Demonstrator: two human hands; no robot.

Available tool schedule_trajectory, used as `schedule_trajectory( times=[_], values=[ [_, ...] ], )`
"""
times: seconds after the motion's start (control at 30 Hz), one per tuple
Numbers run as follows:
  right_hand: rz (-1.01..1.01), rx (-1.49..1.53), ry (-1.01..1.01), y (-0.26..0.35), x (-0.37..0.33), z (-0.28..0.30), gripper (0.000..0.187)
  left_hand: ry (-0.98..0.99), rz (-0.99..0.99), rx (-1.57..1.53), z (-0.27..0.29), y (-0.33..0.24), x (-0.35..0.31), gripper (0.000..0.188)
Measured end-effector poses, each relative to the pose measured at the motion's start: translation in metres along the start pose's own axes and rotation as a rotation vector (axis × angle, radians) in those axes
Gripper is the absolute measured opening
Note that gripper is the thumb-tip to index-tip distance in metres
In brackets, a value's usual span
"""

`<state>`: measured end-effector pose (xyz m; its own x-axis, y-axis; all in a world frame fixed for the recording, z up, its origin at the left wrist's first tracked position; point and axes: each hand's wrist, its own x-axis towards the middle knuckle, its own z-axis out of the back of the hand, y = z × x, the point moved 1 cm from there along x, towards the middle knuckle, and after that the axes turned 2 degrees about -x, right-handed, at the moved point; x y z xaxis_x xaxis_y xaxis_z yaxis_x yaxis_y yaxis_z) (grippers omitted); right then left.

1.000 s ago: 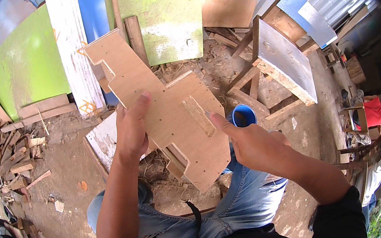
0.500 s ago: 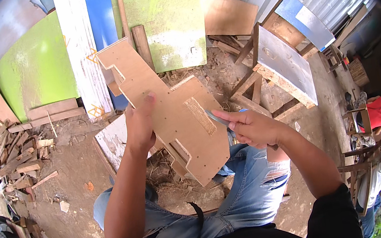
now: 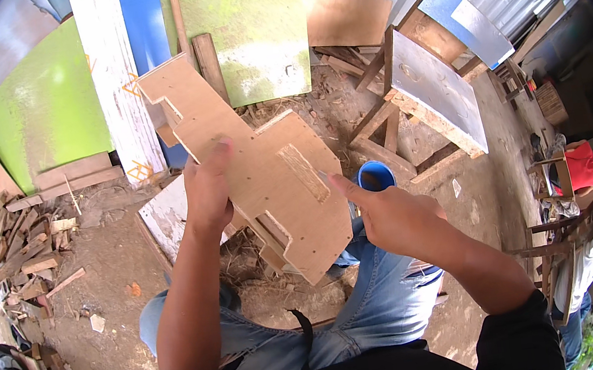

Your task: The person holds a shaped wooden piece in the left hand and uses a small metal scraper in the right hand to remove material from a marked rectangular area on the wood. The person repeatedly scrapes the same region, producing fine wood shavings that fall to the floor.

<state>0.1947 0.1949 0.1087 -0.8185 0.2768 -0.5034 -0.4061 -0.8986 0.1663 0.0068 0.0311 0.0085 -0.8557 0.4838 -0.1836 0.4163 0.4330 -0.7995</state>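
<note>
A brown plywood piece [image 3: 253,172], cut to a stepped outline with notches and a pale rough rectangular patch, is tilted in front of me above my knees. My left hand [image 3: 209,189] grips it by its left edge, the thumb lying on the face and the fingers hidden behind. In my right hand [image 3: 402,220] is a grey-bladed hand tool [image 3: 324,175], its handle covered by my fist. The index finger stretches along the blade, whose tip is at the right edge of the rough patch. Whether the tip touches the wood I cannot tell.
Just beyond my right hand stands a blue cup [image 3: 375,176]. A wooden frame with a grey top [image 3: 440,84] is at the right. Scrap wood [image 3: 24,247] lies heaped at left; green panels [image 3: 44,113] lean behind. Two people [image 3: 590,251] are at far right.
My right hand has turned and moved slightly up and left, so less of the blade shows and the blue cup comes into sight. The left hand keeps its grip on the plywood piece.
</note>
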Motion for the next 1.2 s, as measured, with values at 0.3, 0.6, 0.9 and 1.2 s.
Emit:
schedule_trajectory(
  times=[0.3, 0.6, 0.9, 1.2],
  values=[
    [0.031, -0.02, -0.007, 0.003, -0.002, 0.001, 0.065, -0.003, 0.022, 0.028, -0.002, -0.003, -0.006, 0.035],
    [0.086, 0.051, -0.014, -0.011, 0.01, -0.007, 0.065, -0.026, 0.059, 0.049, 0.0, -0.002, -0.005, 0.037],
    [-0.102, 0.766, 0.371, -0.043, 0.029, 0.004, 0.06, 0.04, 0.037, 0.045, 0.007, 0.0, -0.002, 0.034],
    [0.205, 0.075, -0.175, -0.02, 0.016, -0.019, 0.067, 0.002, -0.025, -0.023, 0.004, 0.0, 0.002, 0.039]
  ],
)
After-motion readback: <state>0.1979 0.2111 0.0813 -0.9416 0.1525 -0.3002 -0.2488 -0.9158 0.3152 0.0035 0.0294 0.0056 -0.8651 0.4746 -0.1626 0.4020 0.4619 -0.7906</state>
